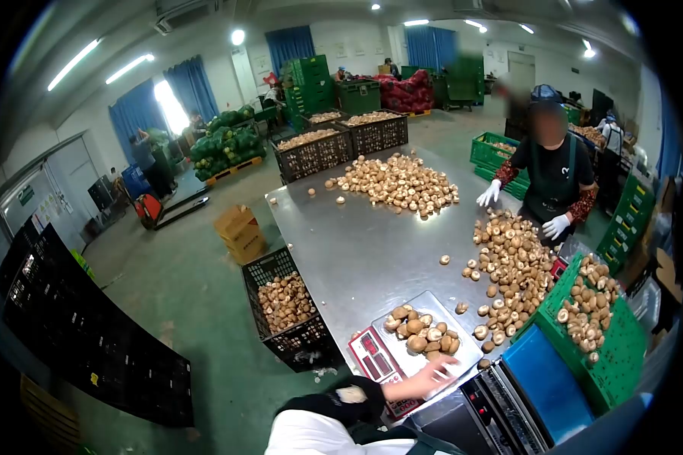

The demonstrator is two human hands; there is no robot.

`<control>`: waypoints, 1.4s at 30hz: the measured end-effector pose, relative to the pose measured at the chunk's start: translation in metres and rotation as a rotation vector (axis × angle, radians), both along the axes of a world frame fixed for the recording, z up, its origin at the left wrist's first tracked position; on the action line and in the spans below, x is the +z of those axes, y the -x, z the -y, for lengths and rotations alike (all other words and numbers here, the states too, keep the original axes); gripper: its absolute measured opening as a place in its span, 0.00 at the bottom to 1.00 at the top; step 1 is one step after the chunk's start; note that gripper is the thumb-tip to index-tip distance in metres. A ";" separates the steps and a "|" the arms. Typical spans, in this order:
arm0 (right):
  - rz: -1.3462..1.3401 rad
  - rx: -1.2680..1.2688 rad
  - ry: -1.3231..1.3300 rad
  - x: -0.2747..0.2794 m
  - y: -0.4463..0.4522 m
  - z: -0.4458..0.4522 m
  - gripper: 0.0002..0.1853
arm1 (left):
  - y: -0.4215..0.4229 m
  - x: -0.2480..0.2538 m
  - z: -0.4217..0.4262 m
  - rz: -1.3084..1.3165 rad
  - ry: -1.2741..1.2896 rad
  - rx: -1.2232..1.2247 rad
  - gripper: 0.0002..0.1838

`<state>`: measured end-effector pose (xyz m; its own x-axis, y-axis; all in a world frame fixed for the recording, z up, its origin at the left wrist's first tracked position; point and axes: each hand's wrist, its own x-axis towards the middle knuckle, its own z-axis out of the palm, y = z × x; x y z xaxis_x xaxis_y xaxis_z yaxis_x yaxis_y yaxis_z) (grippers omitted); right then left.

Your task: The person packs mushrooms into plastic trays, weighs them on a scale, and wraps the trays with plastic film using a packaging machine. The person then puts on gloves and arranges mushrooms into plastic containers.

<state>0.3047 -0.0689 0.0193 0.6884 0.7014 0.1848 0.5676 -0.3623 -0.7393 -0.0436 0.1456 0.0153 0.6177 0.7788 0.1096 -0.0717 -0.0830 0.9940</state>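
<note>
My left hand [429, 377] is open, its fingers spread over the near edge of the scale's white tray [469, 350]. Just beyond the fingertips, a group of brown mushrooms [417, 334] lies on that tray. The scale's red and white display panel [373, 355] faces left of the tray. A large heap of mushrooms [516, 262] covers the right side of the metal table [334, 250], with a few loose ones between heap and scale. My right hand does not show.
A co-worker [558, 167] in white gloves stands behind the heap. Another mushroom pile [398, 182] lies at the table's far end. A green crate [622, 341] with mushrooms sits at right, beside a sealing machine [501, 409]. A black crate [300, 349] stands left of the table.
</note>
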 end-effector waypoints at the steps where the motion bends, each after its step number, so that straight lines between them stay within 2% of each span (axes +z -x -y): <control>1: -0.042 0.056 -0.024 -0.001 0.014 -0.008 0.12 | -0.033 -0.016 0.008 -0.030 -0.180 -0.099 0.26; 2: -0.080 0.120 -0.060 -0.003 0.032 -0.017 0.12 | -0.054 0.002 0.024 0.039 -0.113 -0.216 0.28; 4: -0.148 0.258 -0.079 -0.007 0.065 -0.033 0.12 | -0.094 0.006 0.048 0.071 -0.106 -0.338 0.28; 5: -0.110 0.303 -0.150 0.008 0.089 -0.045 0.12 | -0.118 -0.009 0.060 0.241 -0.072 -0.310 0.29; 6: -0.227 0.336 -0.079 0.030 0.111 -0.048 0.12 | -0.135 -0.017 0.070 0.414 0.398 -0.457 0.29; 7: 0.145 0.429 -0.220 0.024 0.121 -0.056 0.14 | -0.147 -0.023 0.076 0.577 0.877 -0.591 0.30; 8: 0.507 0.414 -0.377 0.032 0.142 -0.066 0.14 | -0.157 -0.032 0.072 0.855 0.967 -0.874 0.29; 9: 0.651 0.405 -0.386 0.056 0.162 -0.077 0.12 | -0.157 -0.034 0.073 0.839 1.052 -0.809 0.28; 11: 0.557 0.423 -0.317 0.036 0.158 -0.077 0.16 | -0.158 -0.036 0.075 0.811 1.213 -0.665 0.26; 13: 0.359 0.476 -0.190 0.006 0.147 -0.077 0.25 | -0.166 -0.053 0.082 0.471 1.341 -0.186 0.27; 14: 0.257 0.500 -0.128 0.004 0.143 -0.077 0.30 | -0.158 -0.031 0.093 0.438 1.299 -0.140 0.28; 15: 0.220 0.475 -0.028 0.006 0.132 -0.078 0.31 | -0.150 -0.008 0.105 0.402 1.255 -0.096 0.29; 16: 0.126 0.440 -0.004 0.010 0.125 -0.079 0.31 | -0.151 -0.004 0.109 0.486 1.147 -0.208 0.31; 17: 0.031 0.405 0.020 0.013 0.122 -0.079 0.30 | -0.147 -0.001 0.108 0.468 1.155 -0.218 0.31; 19: 0.332 0.446 -0.012 0.019 0.135 -0.075 0.30 | -0.143 0.009 0.089 0.500 1.364 -0.278 0.31; 20: 0.331 0.437 -0.012 0.022 0.141 -0.075 0.30 | -0.146 0.012 0.071 0.438 1.543 -0.253 0.32; 23: 0.280 0.557 -0.014 0.028 0.160 -0.073 0.30 | -0.138 0.011 0.054 0.483 1.116 -0.289 0.32; 24: 0.262 0.595 -0.013 0.032 0.164 -0.073 0.31 | -0.141 0.012 0.057 0.529 1.202 -0.311 0.31; 25: 0.239 0.624 -0.005 0.035 0.165 -0.071 0.31 | -0.141 0.013 0.064 0.603 1.156 -0.373 0.29; 26: 0.259 0.606 -0.088 0.049 0.156 -0.076 0.34 | -0.138 0.016 0.075 0.542 1.151 -0.315 0.28; 27: 0.310 0.486 -0.078 0.055 0.147 -0.086 0.31 | -0.135 0.022 0.087 0.468 1.155 -0.273 0.27; 28: 0.219 0.529 -0.152 0.060 0.129 -0.086 0.29 | -0.136 0.039 0.097 0.463 1.080 -0.263 0.27; 29: 0.196 0.443 -0.071 0.054 0.117 -0.088 0.29 | -0.133 0.057 0.104 0.504 1.058 -0.274 0.26; 30: 0.267 0.425 -0.054 0.051 0.122 -0.085 0.29 | -0.128 0.074 0.096 0.469 1.111 -0.289 0.25; 31: 0.311 0.464 -0.114 0.053 0.132 -0.080 0.30 | -0.122 0.071 0.085 0.369 1.289 -0.216 0.25; 32: 0.175 0.642 -0.219 0.038 0.144 -0.072 0.35 | -0.125 0.046 0.068 0.396 1.273 -0.192 0.28; 33: 0.193 0.725 -0.188 0.051 0.174 -0.070 0.35 | -0.118 0.012 0.047 0.443 1.110 -0.380 0.31; 34: 0.175 0.785 -0.251 0.041 0.183 -0.063 0.44 | -0.126 0.040 0.049 0.484 1.025 -0.158 0.34; 35: 0.148 0.736 -0.282 0.048 0.179 -0.068 0.44 | -0.123 0.054 0.054 0.466 1.032 -0.200 0.33; 37: 0.278 0.530 -0.181 0.033 0.149 -0.077 0.38 | -0.124 0.057 0.078 0.326 0.912 -0.277 0.30; 38: 0.247 0.456 -0.102 0.043 0.129 -0.081 0.35 | -0.126 0.065 0.090 0.331 1.084 -0.332 0.28; 39: 0.277 0.348 -0.054 0.043 0.115 -0.082 0.30 | -0.129 0.060 0.099 0.430 1.026 -0.430 0.27; 41: -0.003 0.293 -0.037 0.051 0.097 -0.075 0.30 | -0.128 0.055 0.091 0.440 1.043 -0.665 0.26; 42: 0.001 0.277 -0.032 0.050 0.094 -0.070 0.30 | -0.125 0.056 0.089 0.316 0.948 -0.594 0.25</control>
<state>0.2108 0.0015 0.0692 0.4709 0.8565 0.2111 0.6428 -0.1693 -0.7471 0.0811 0.0561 0.0717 0.9624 0.2281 -0.1478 -0.1054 0.8145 0.5706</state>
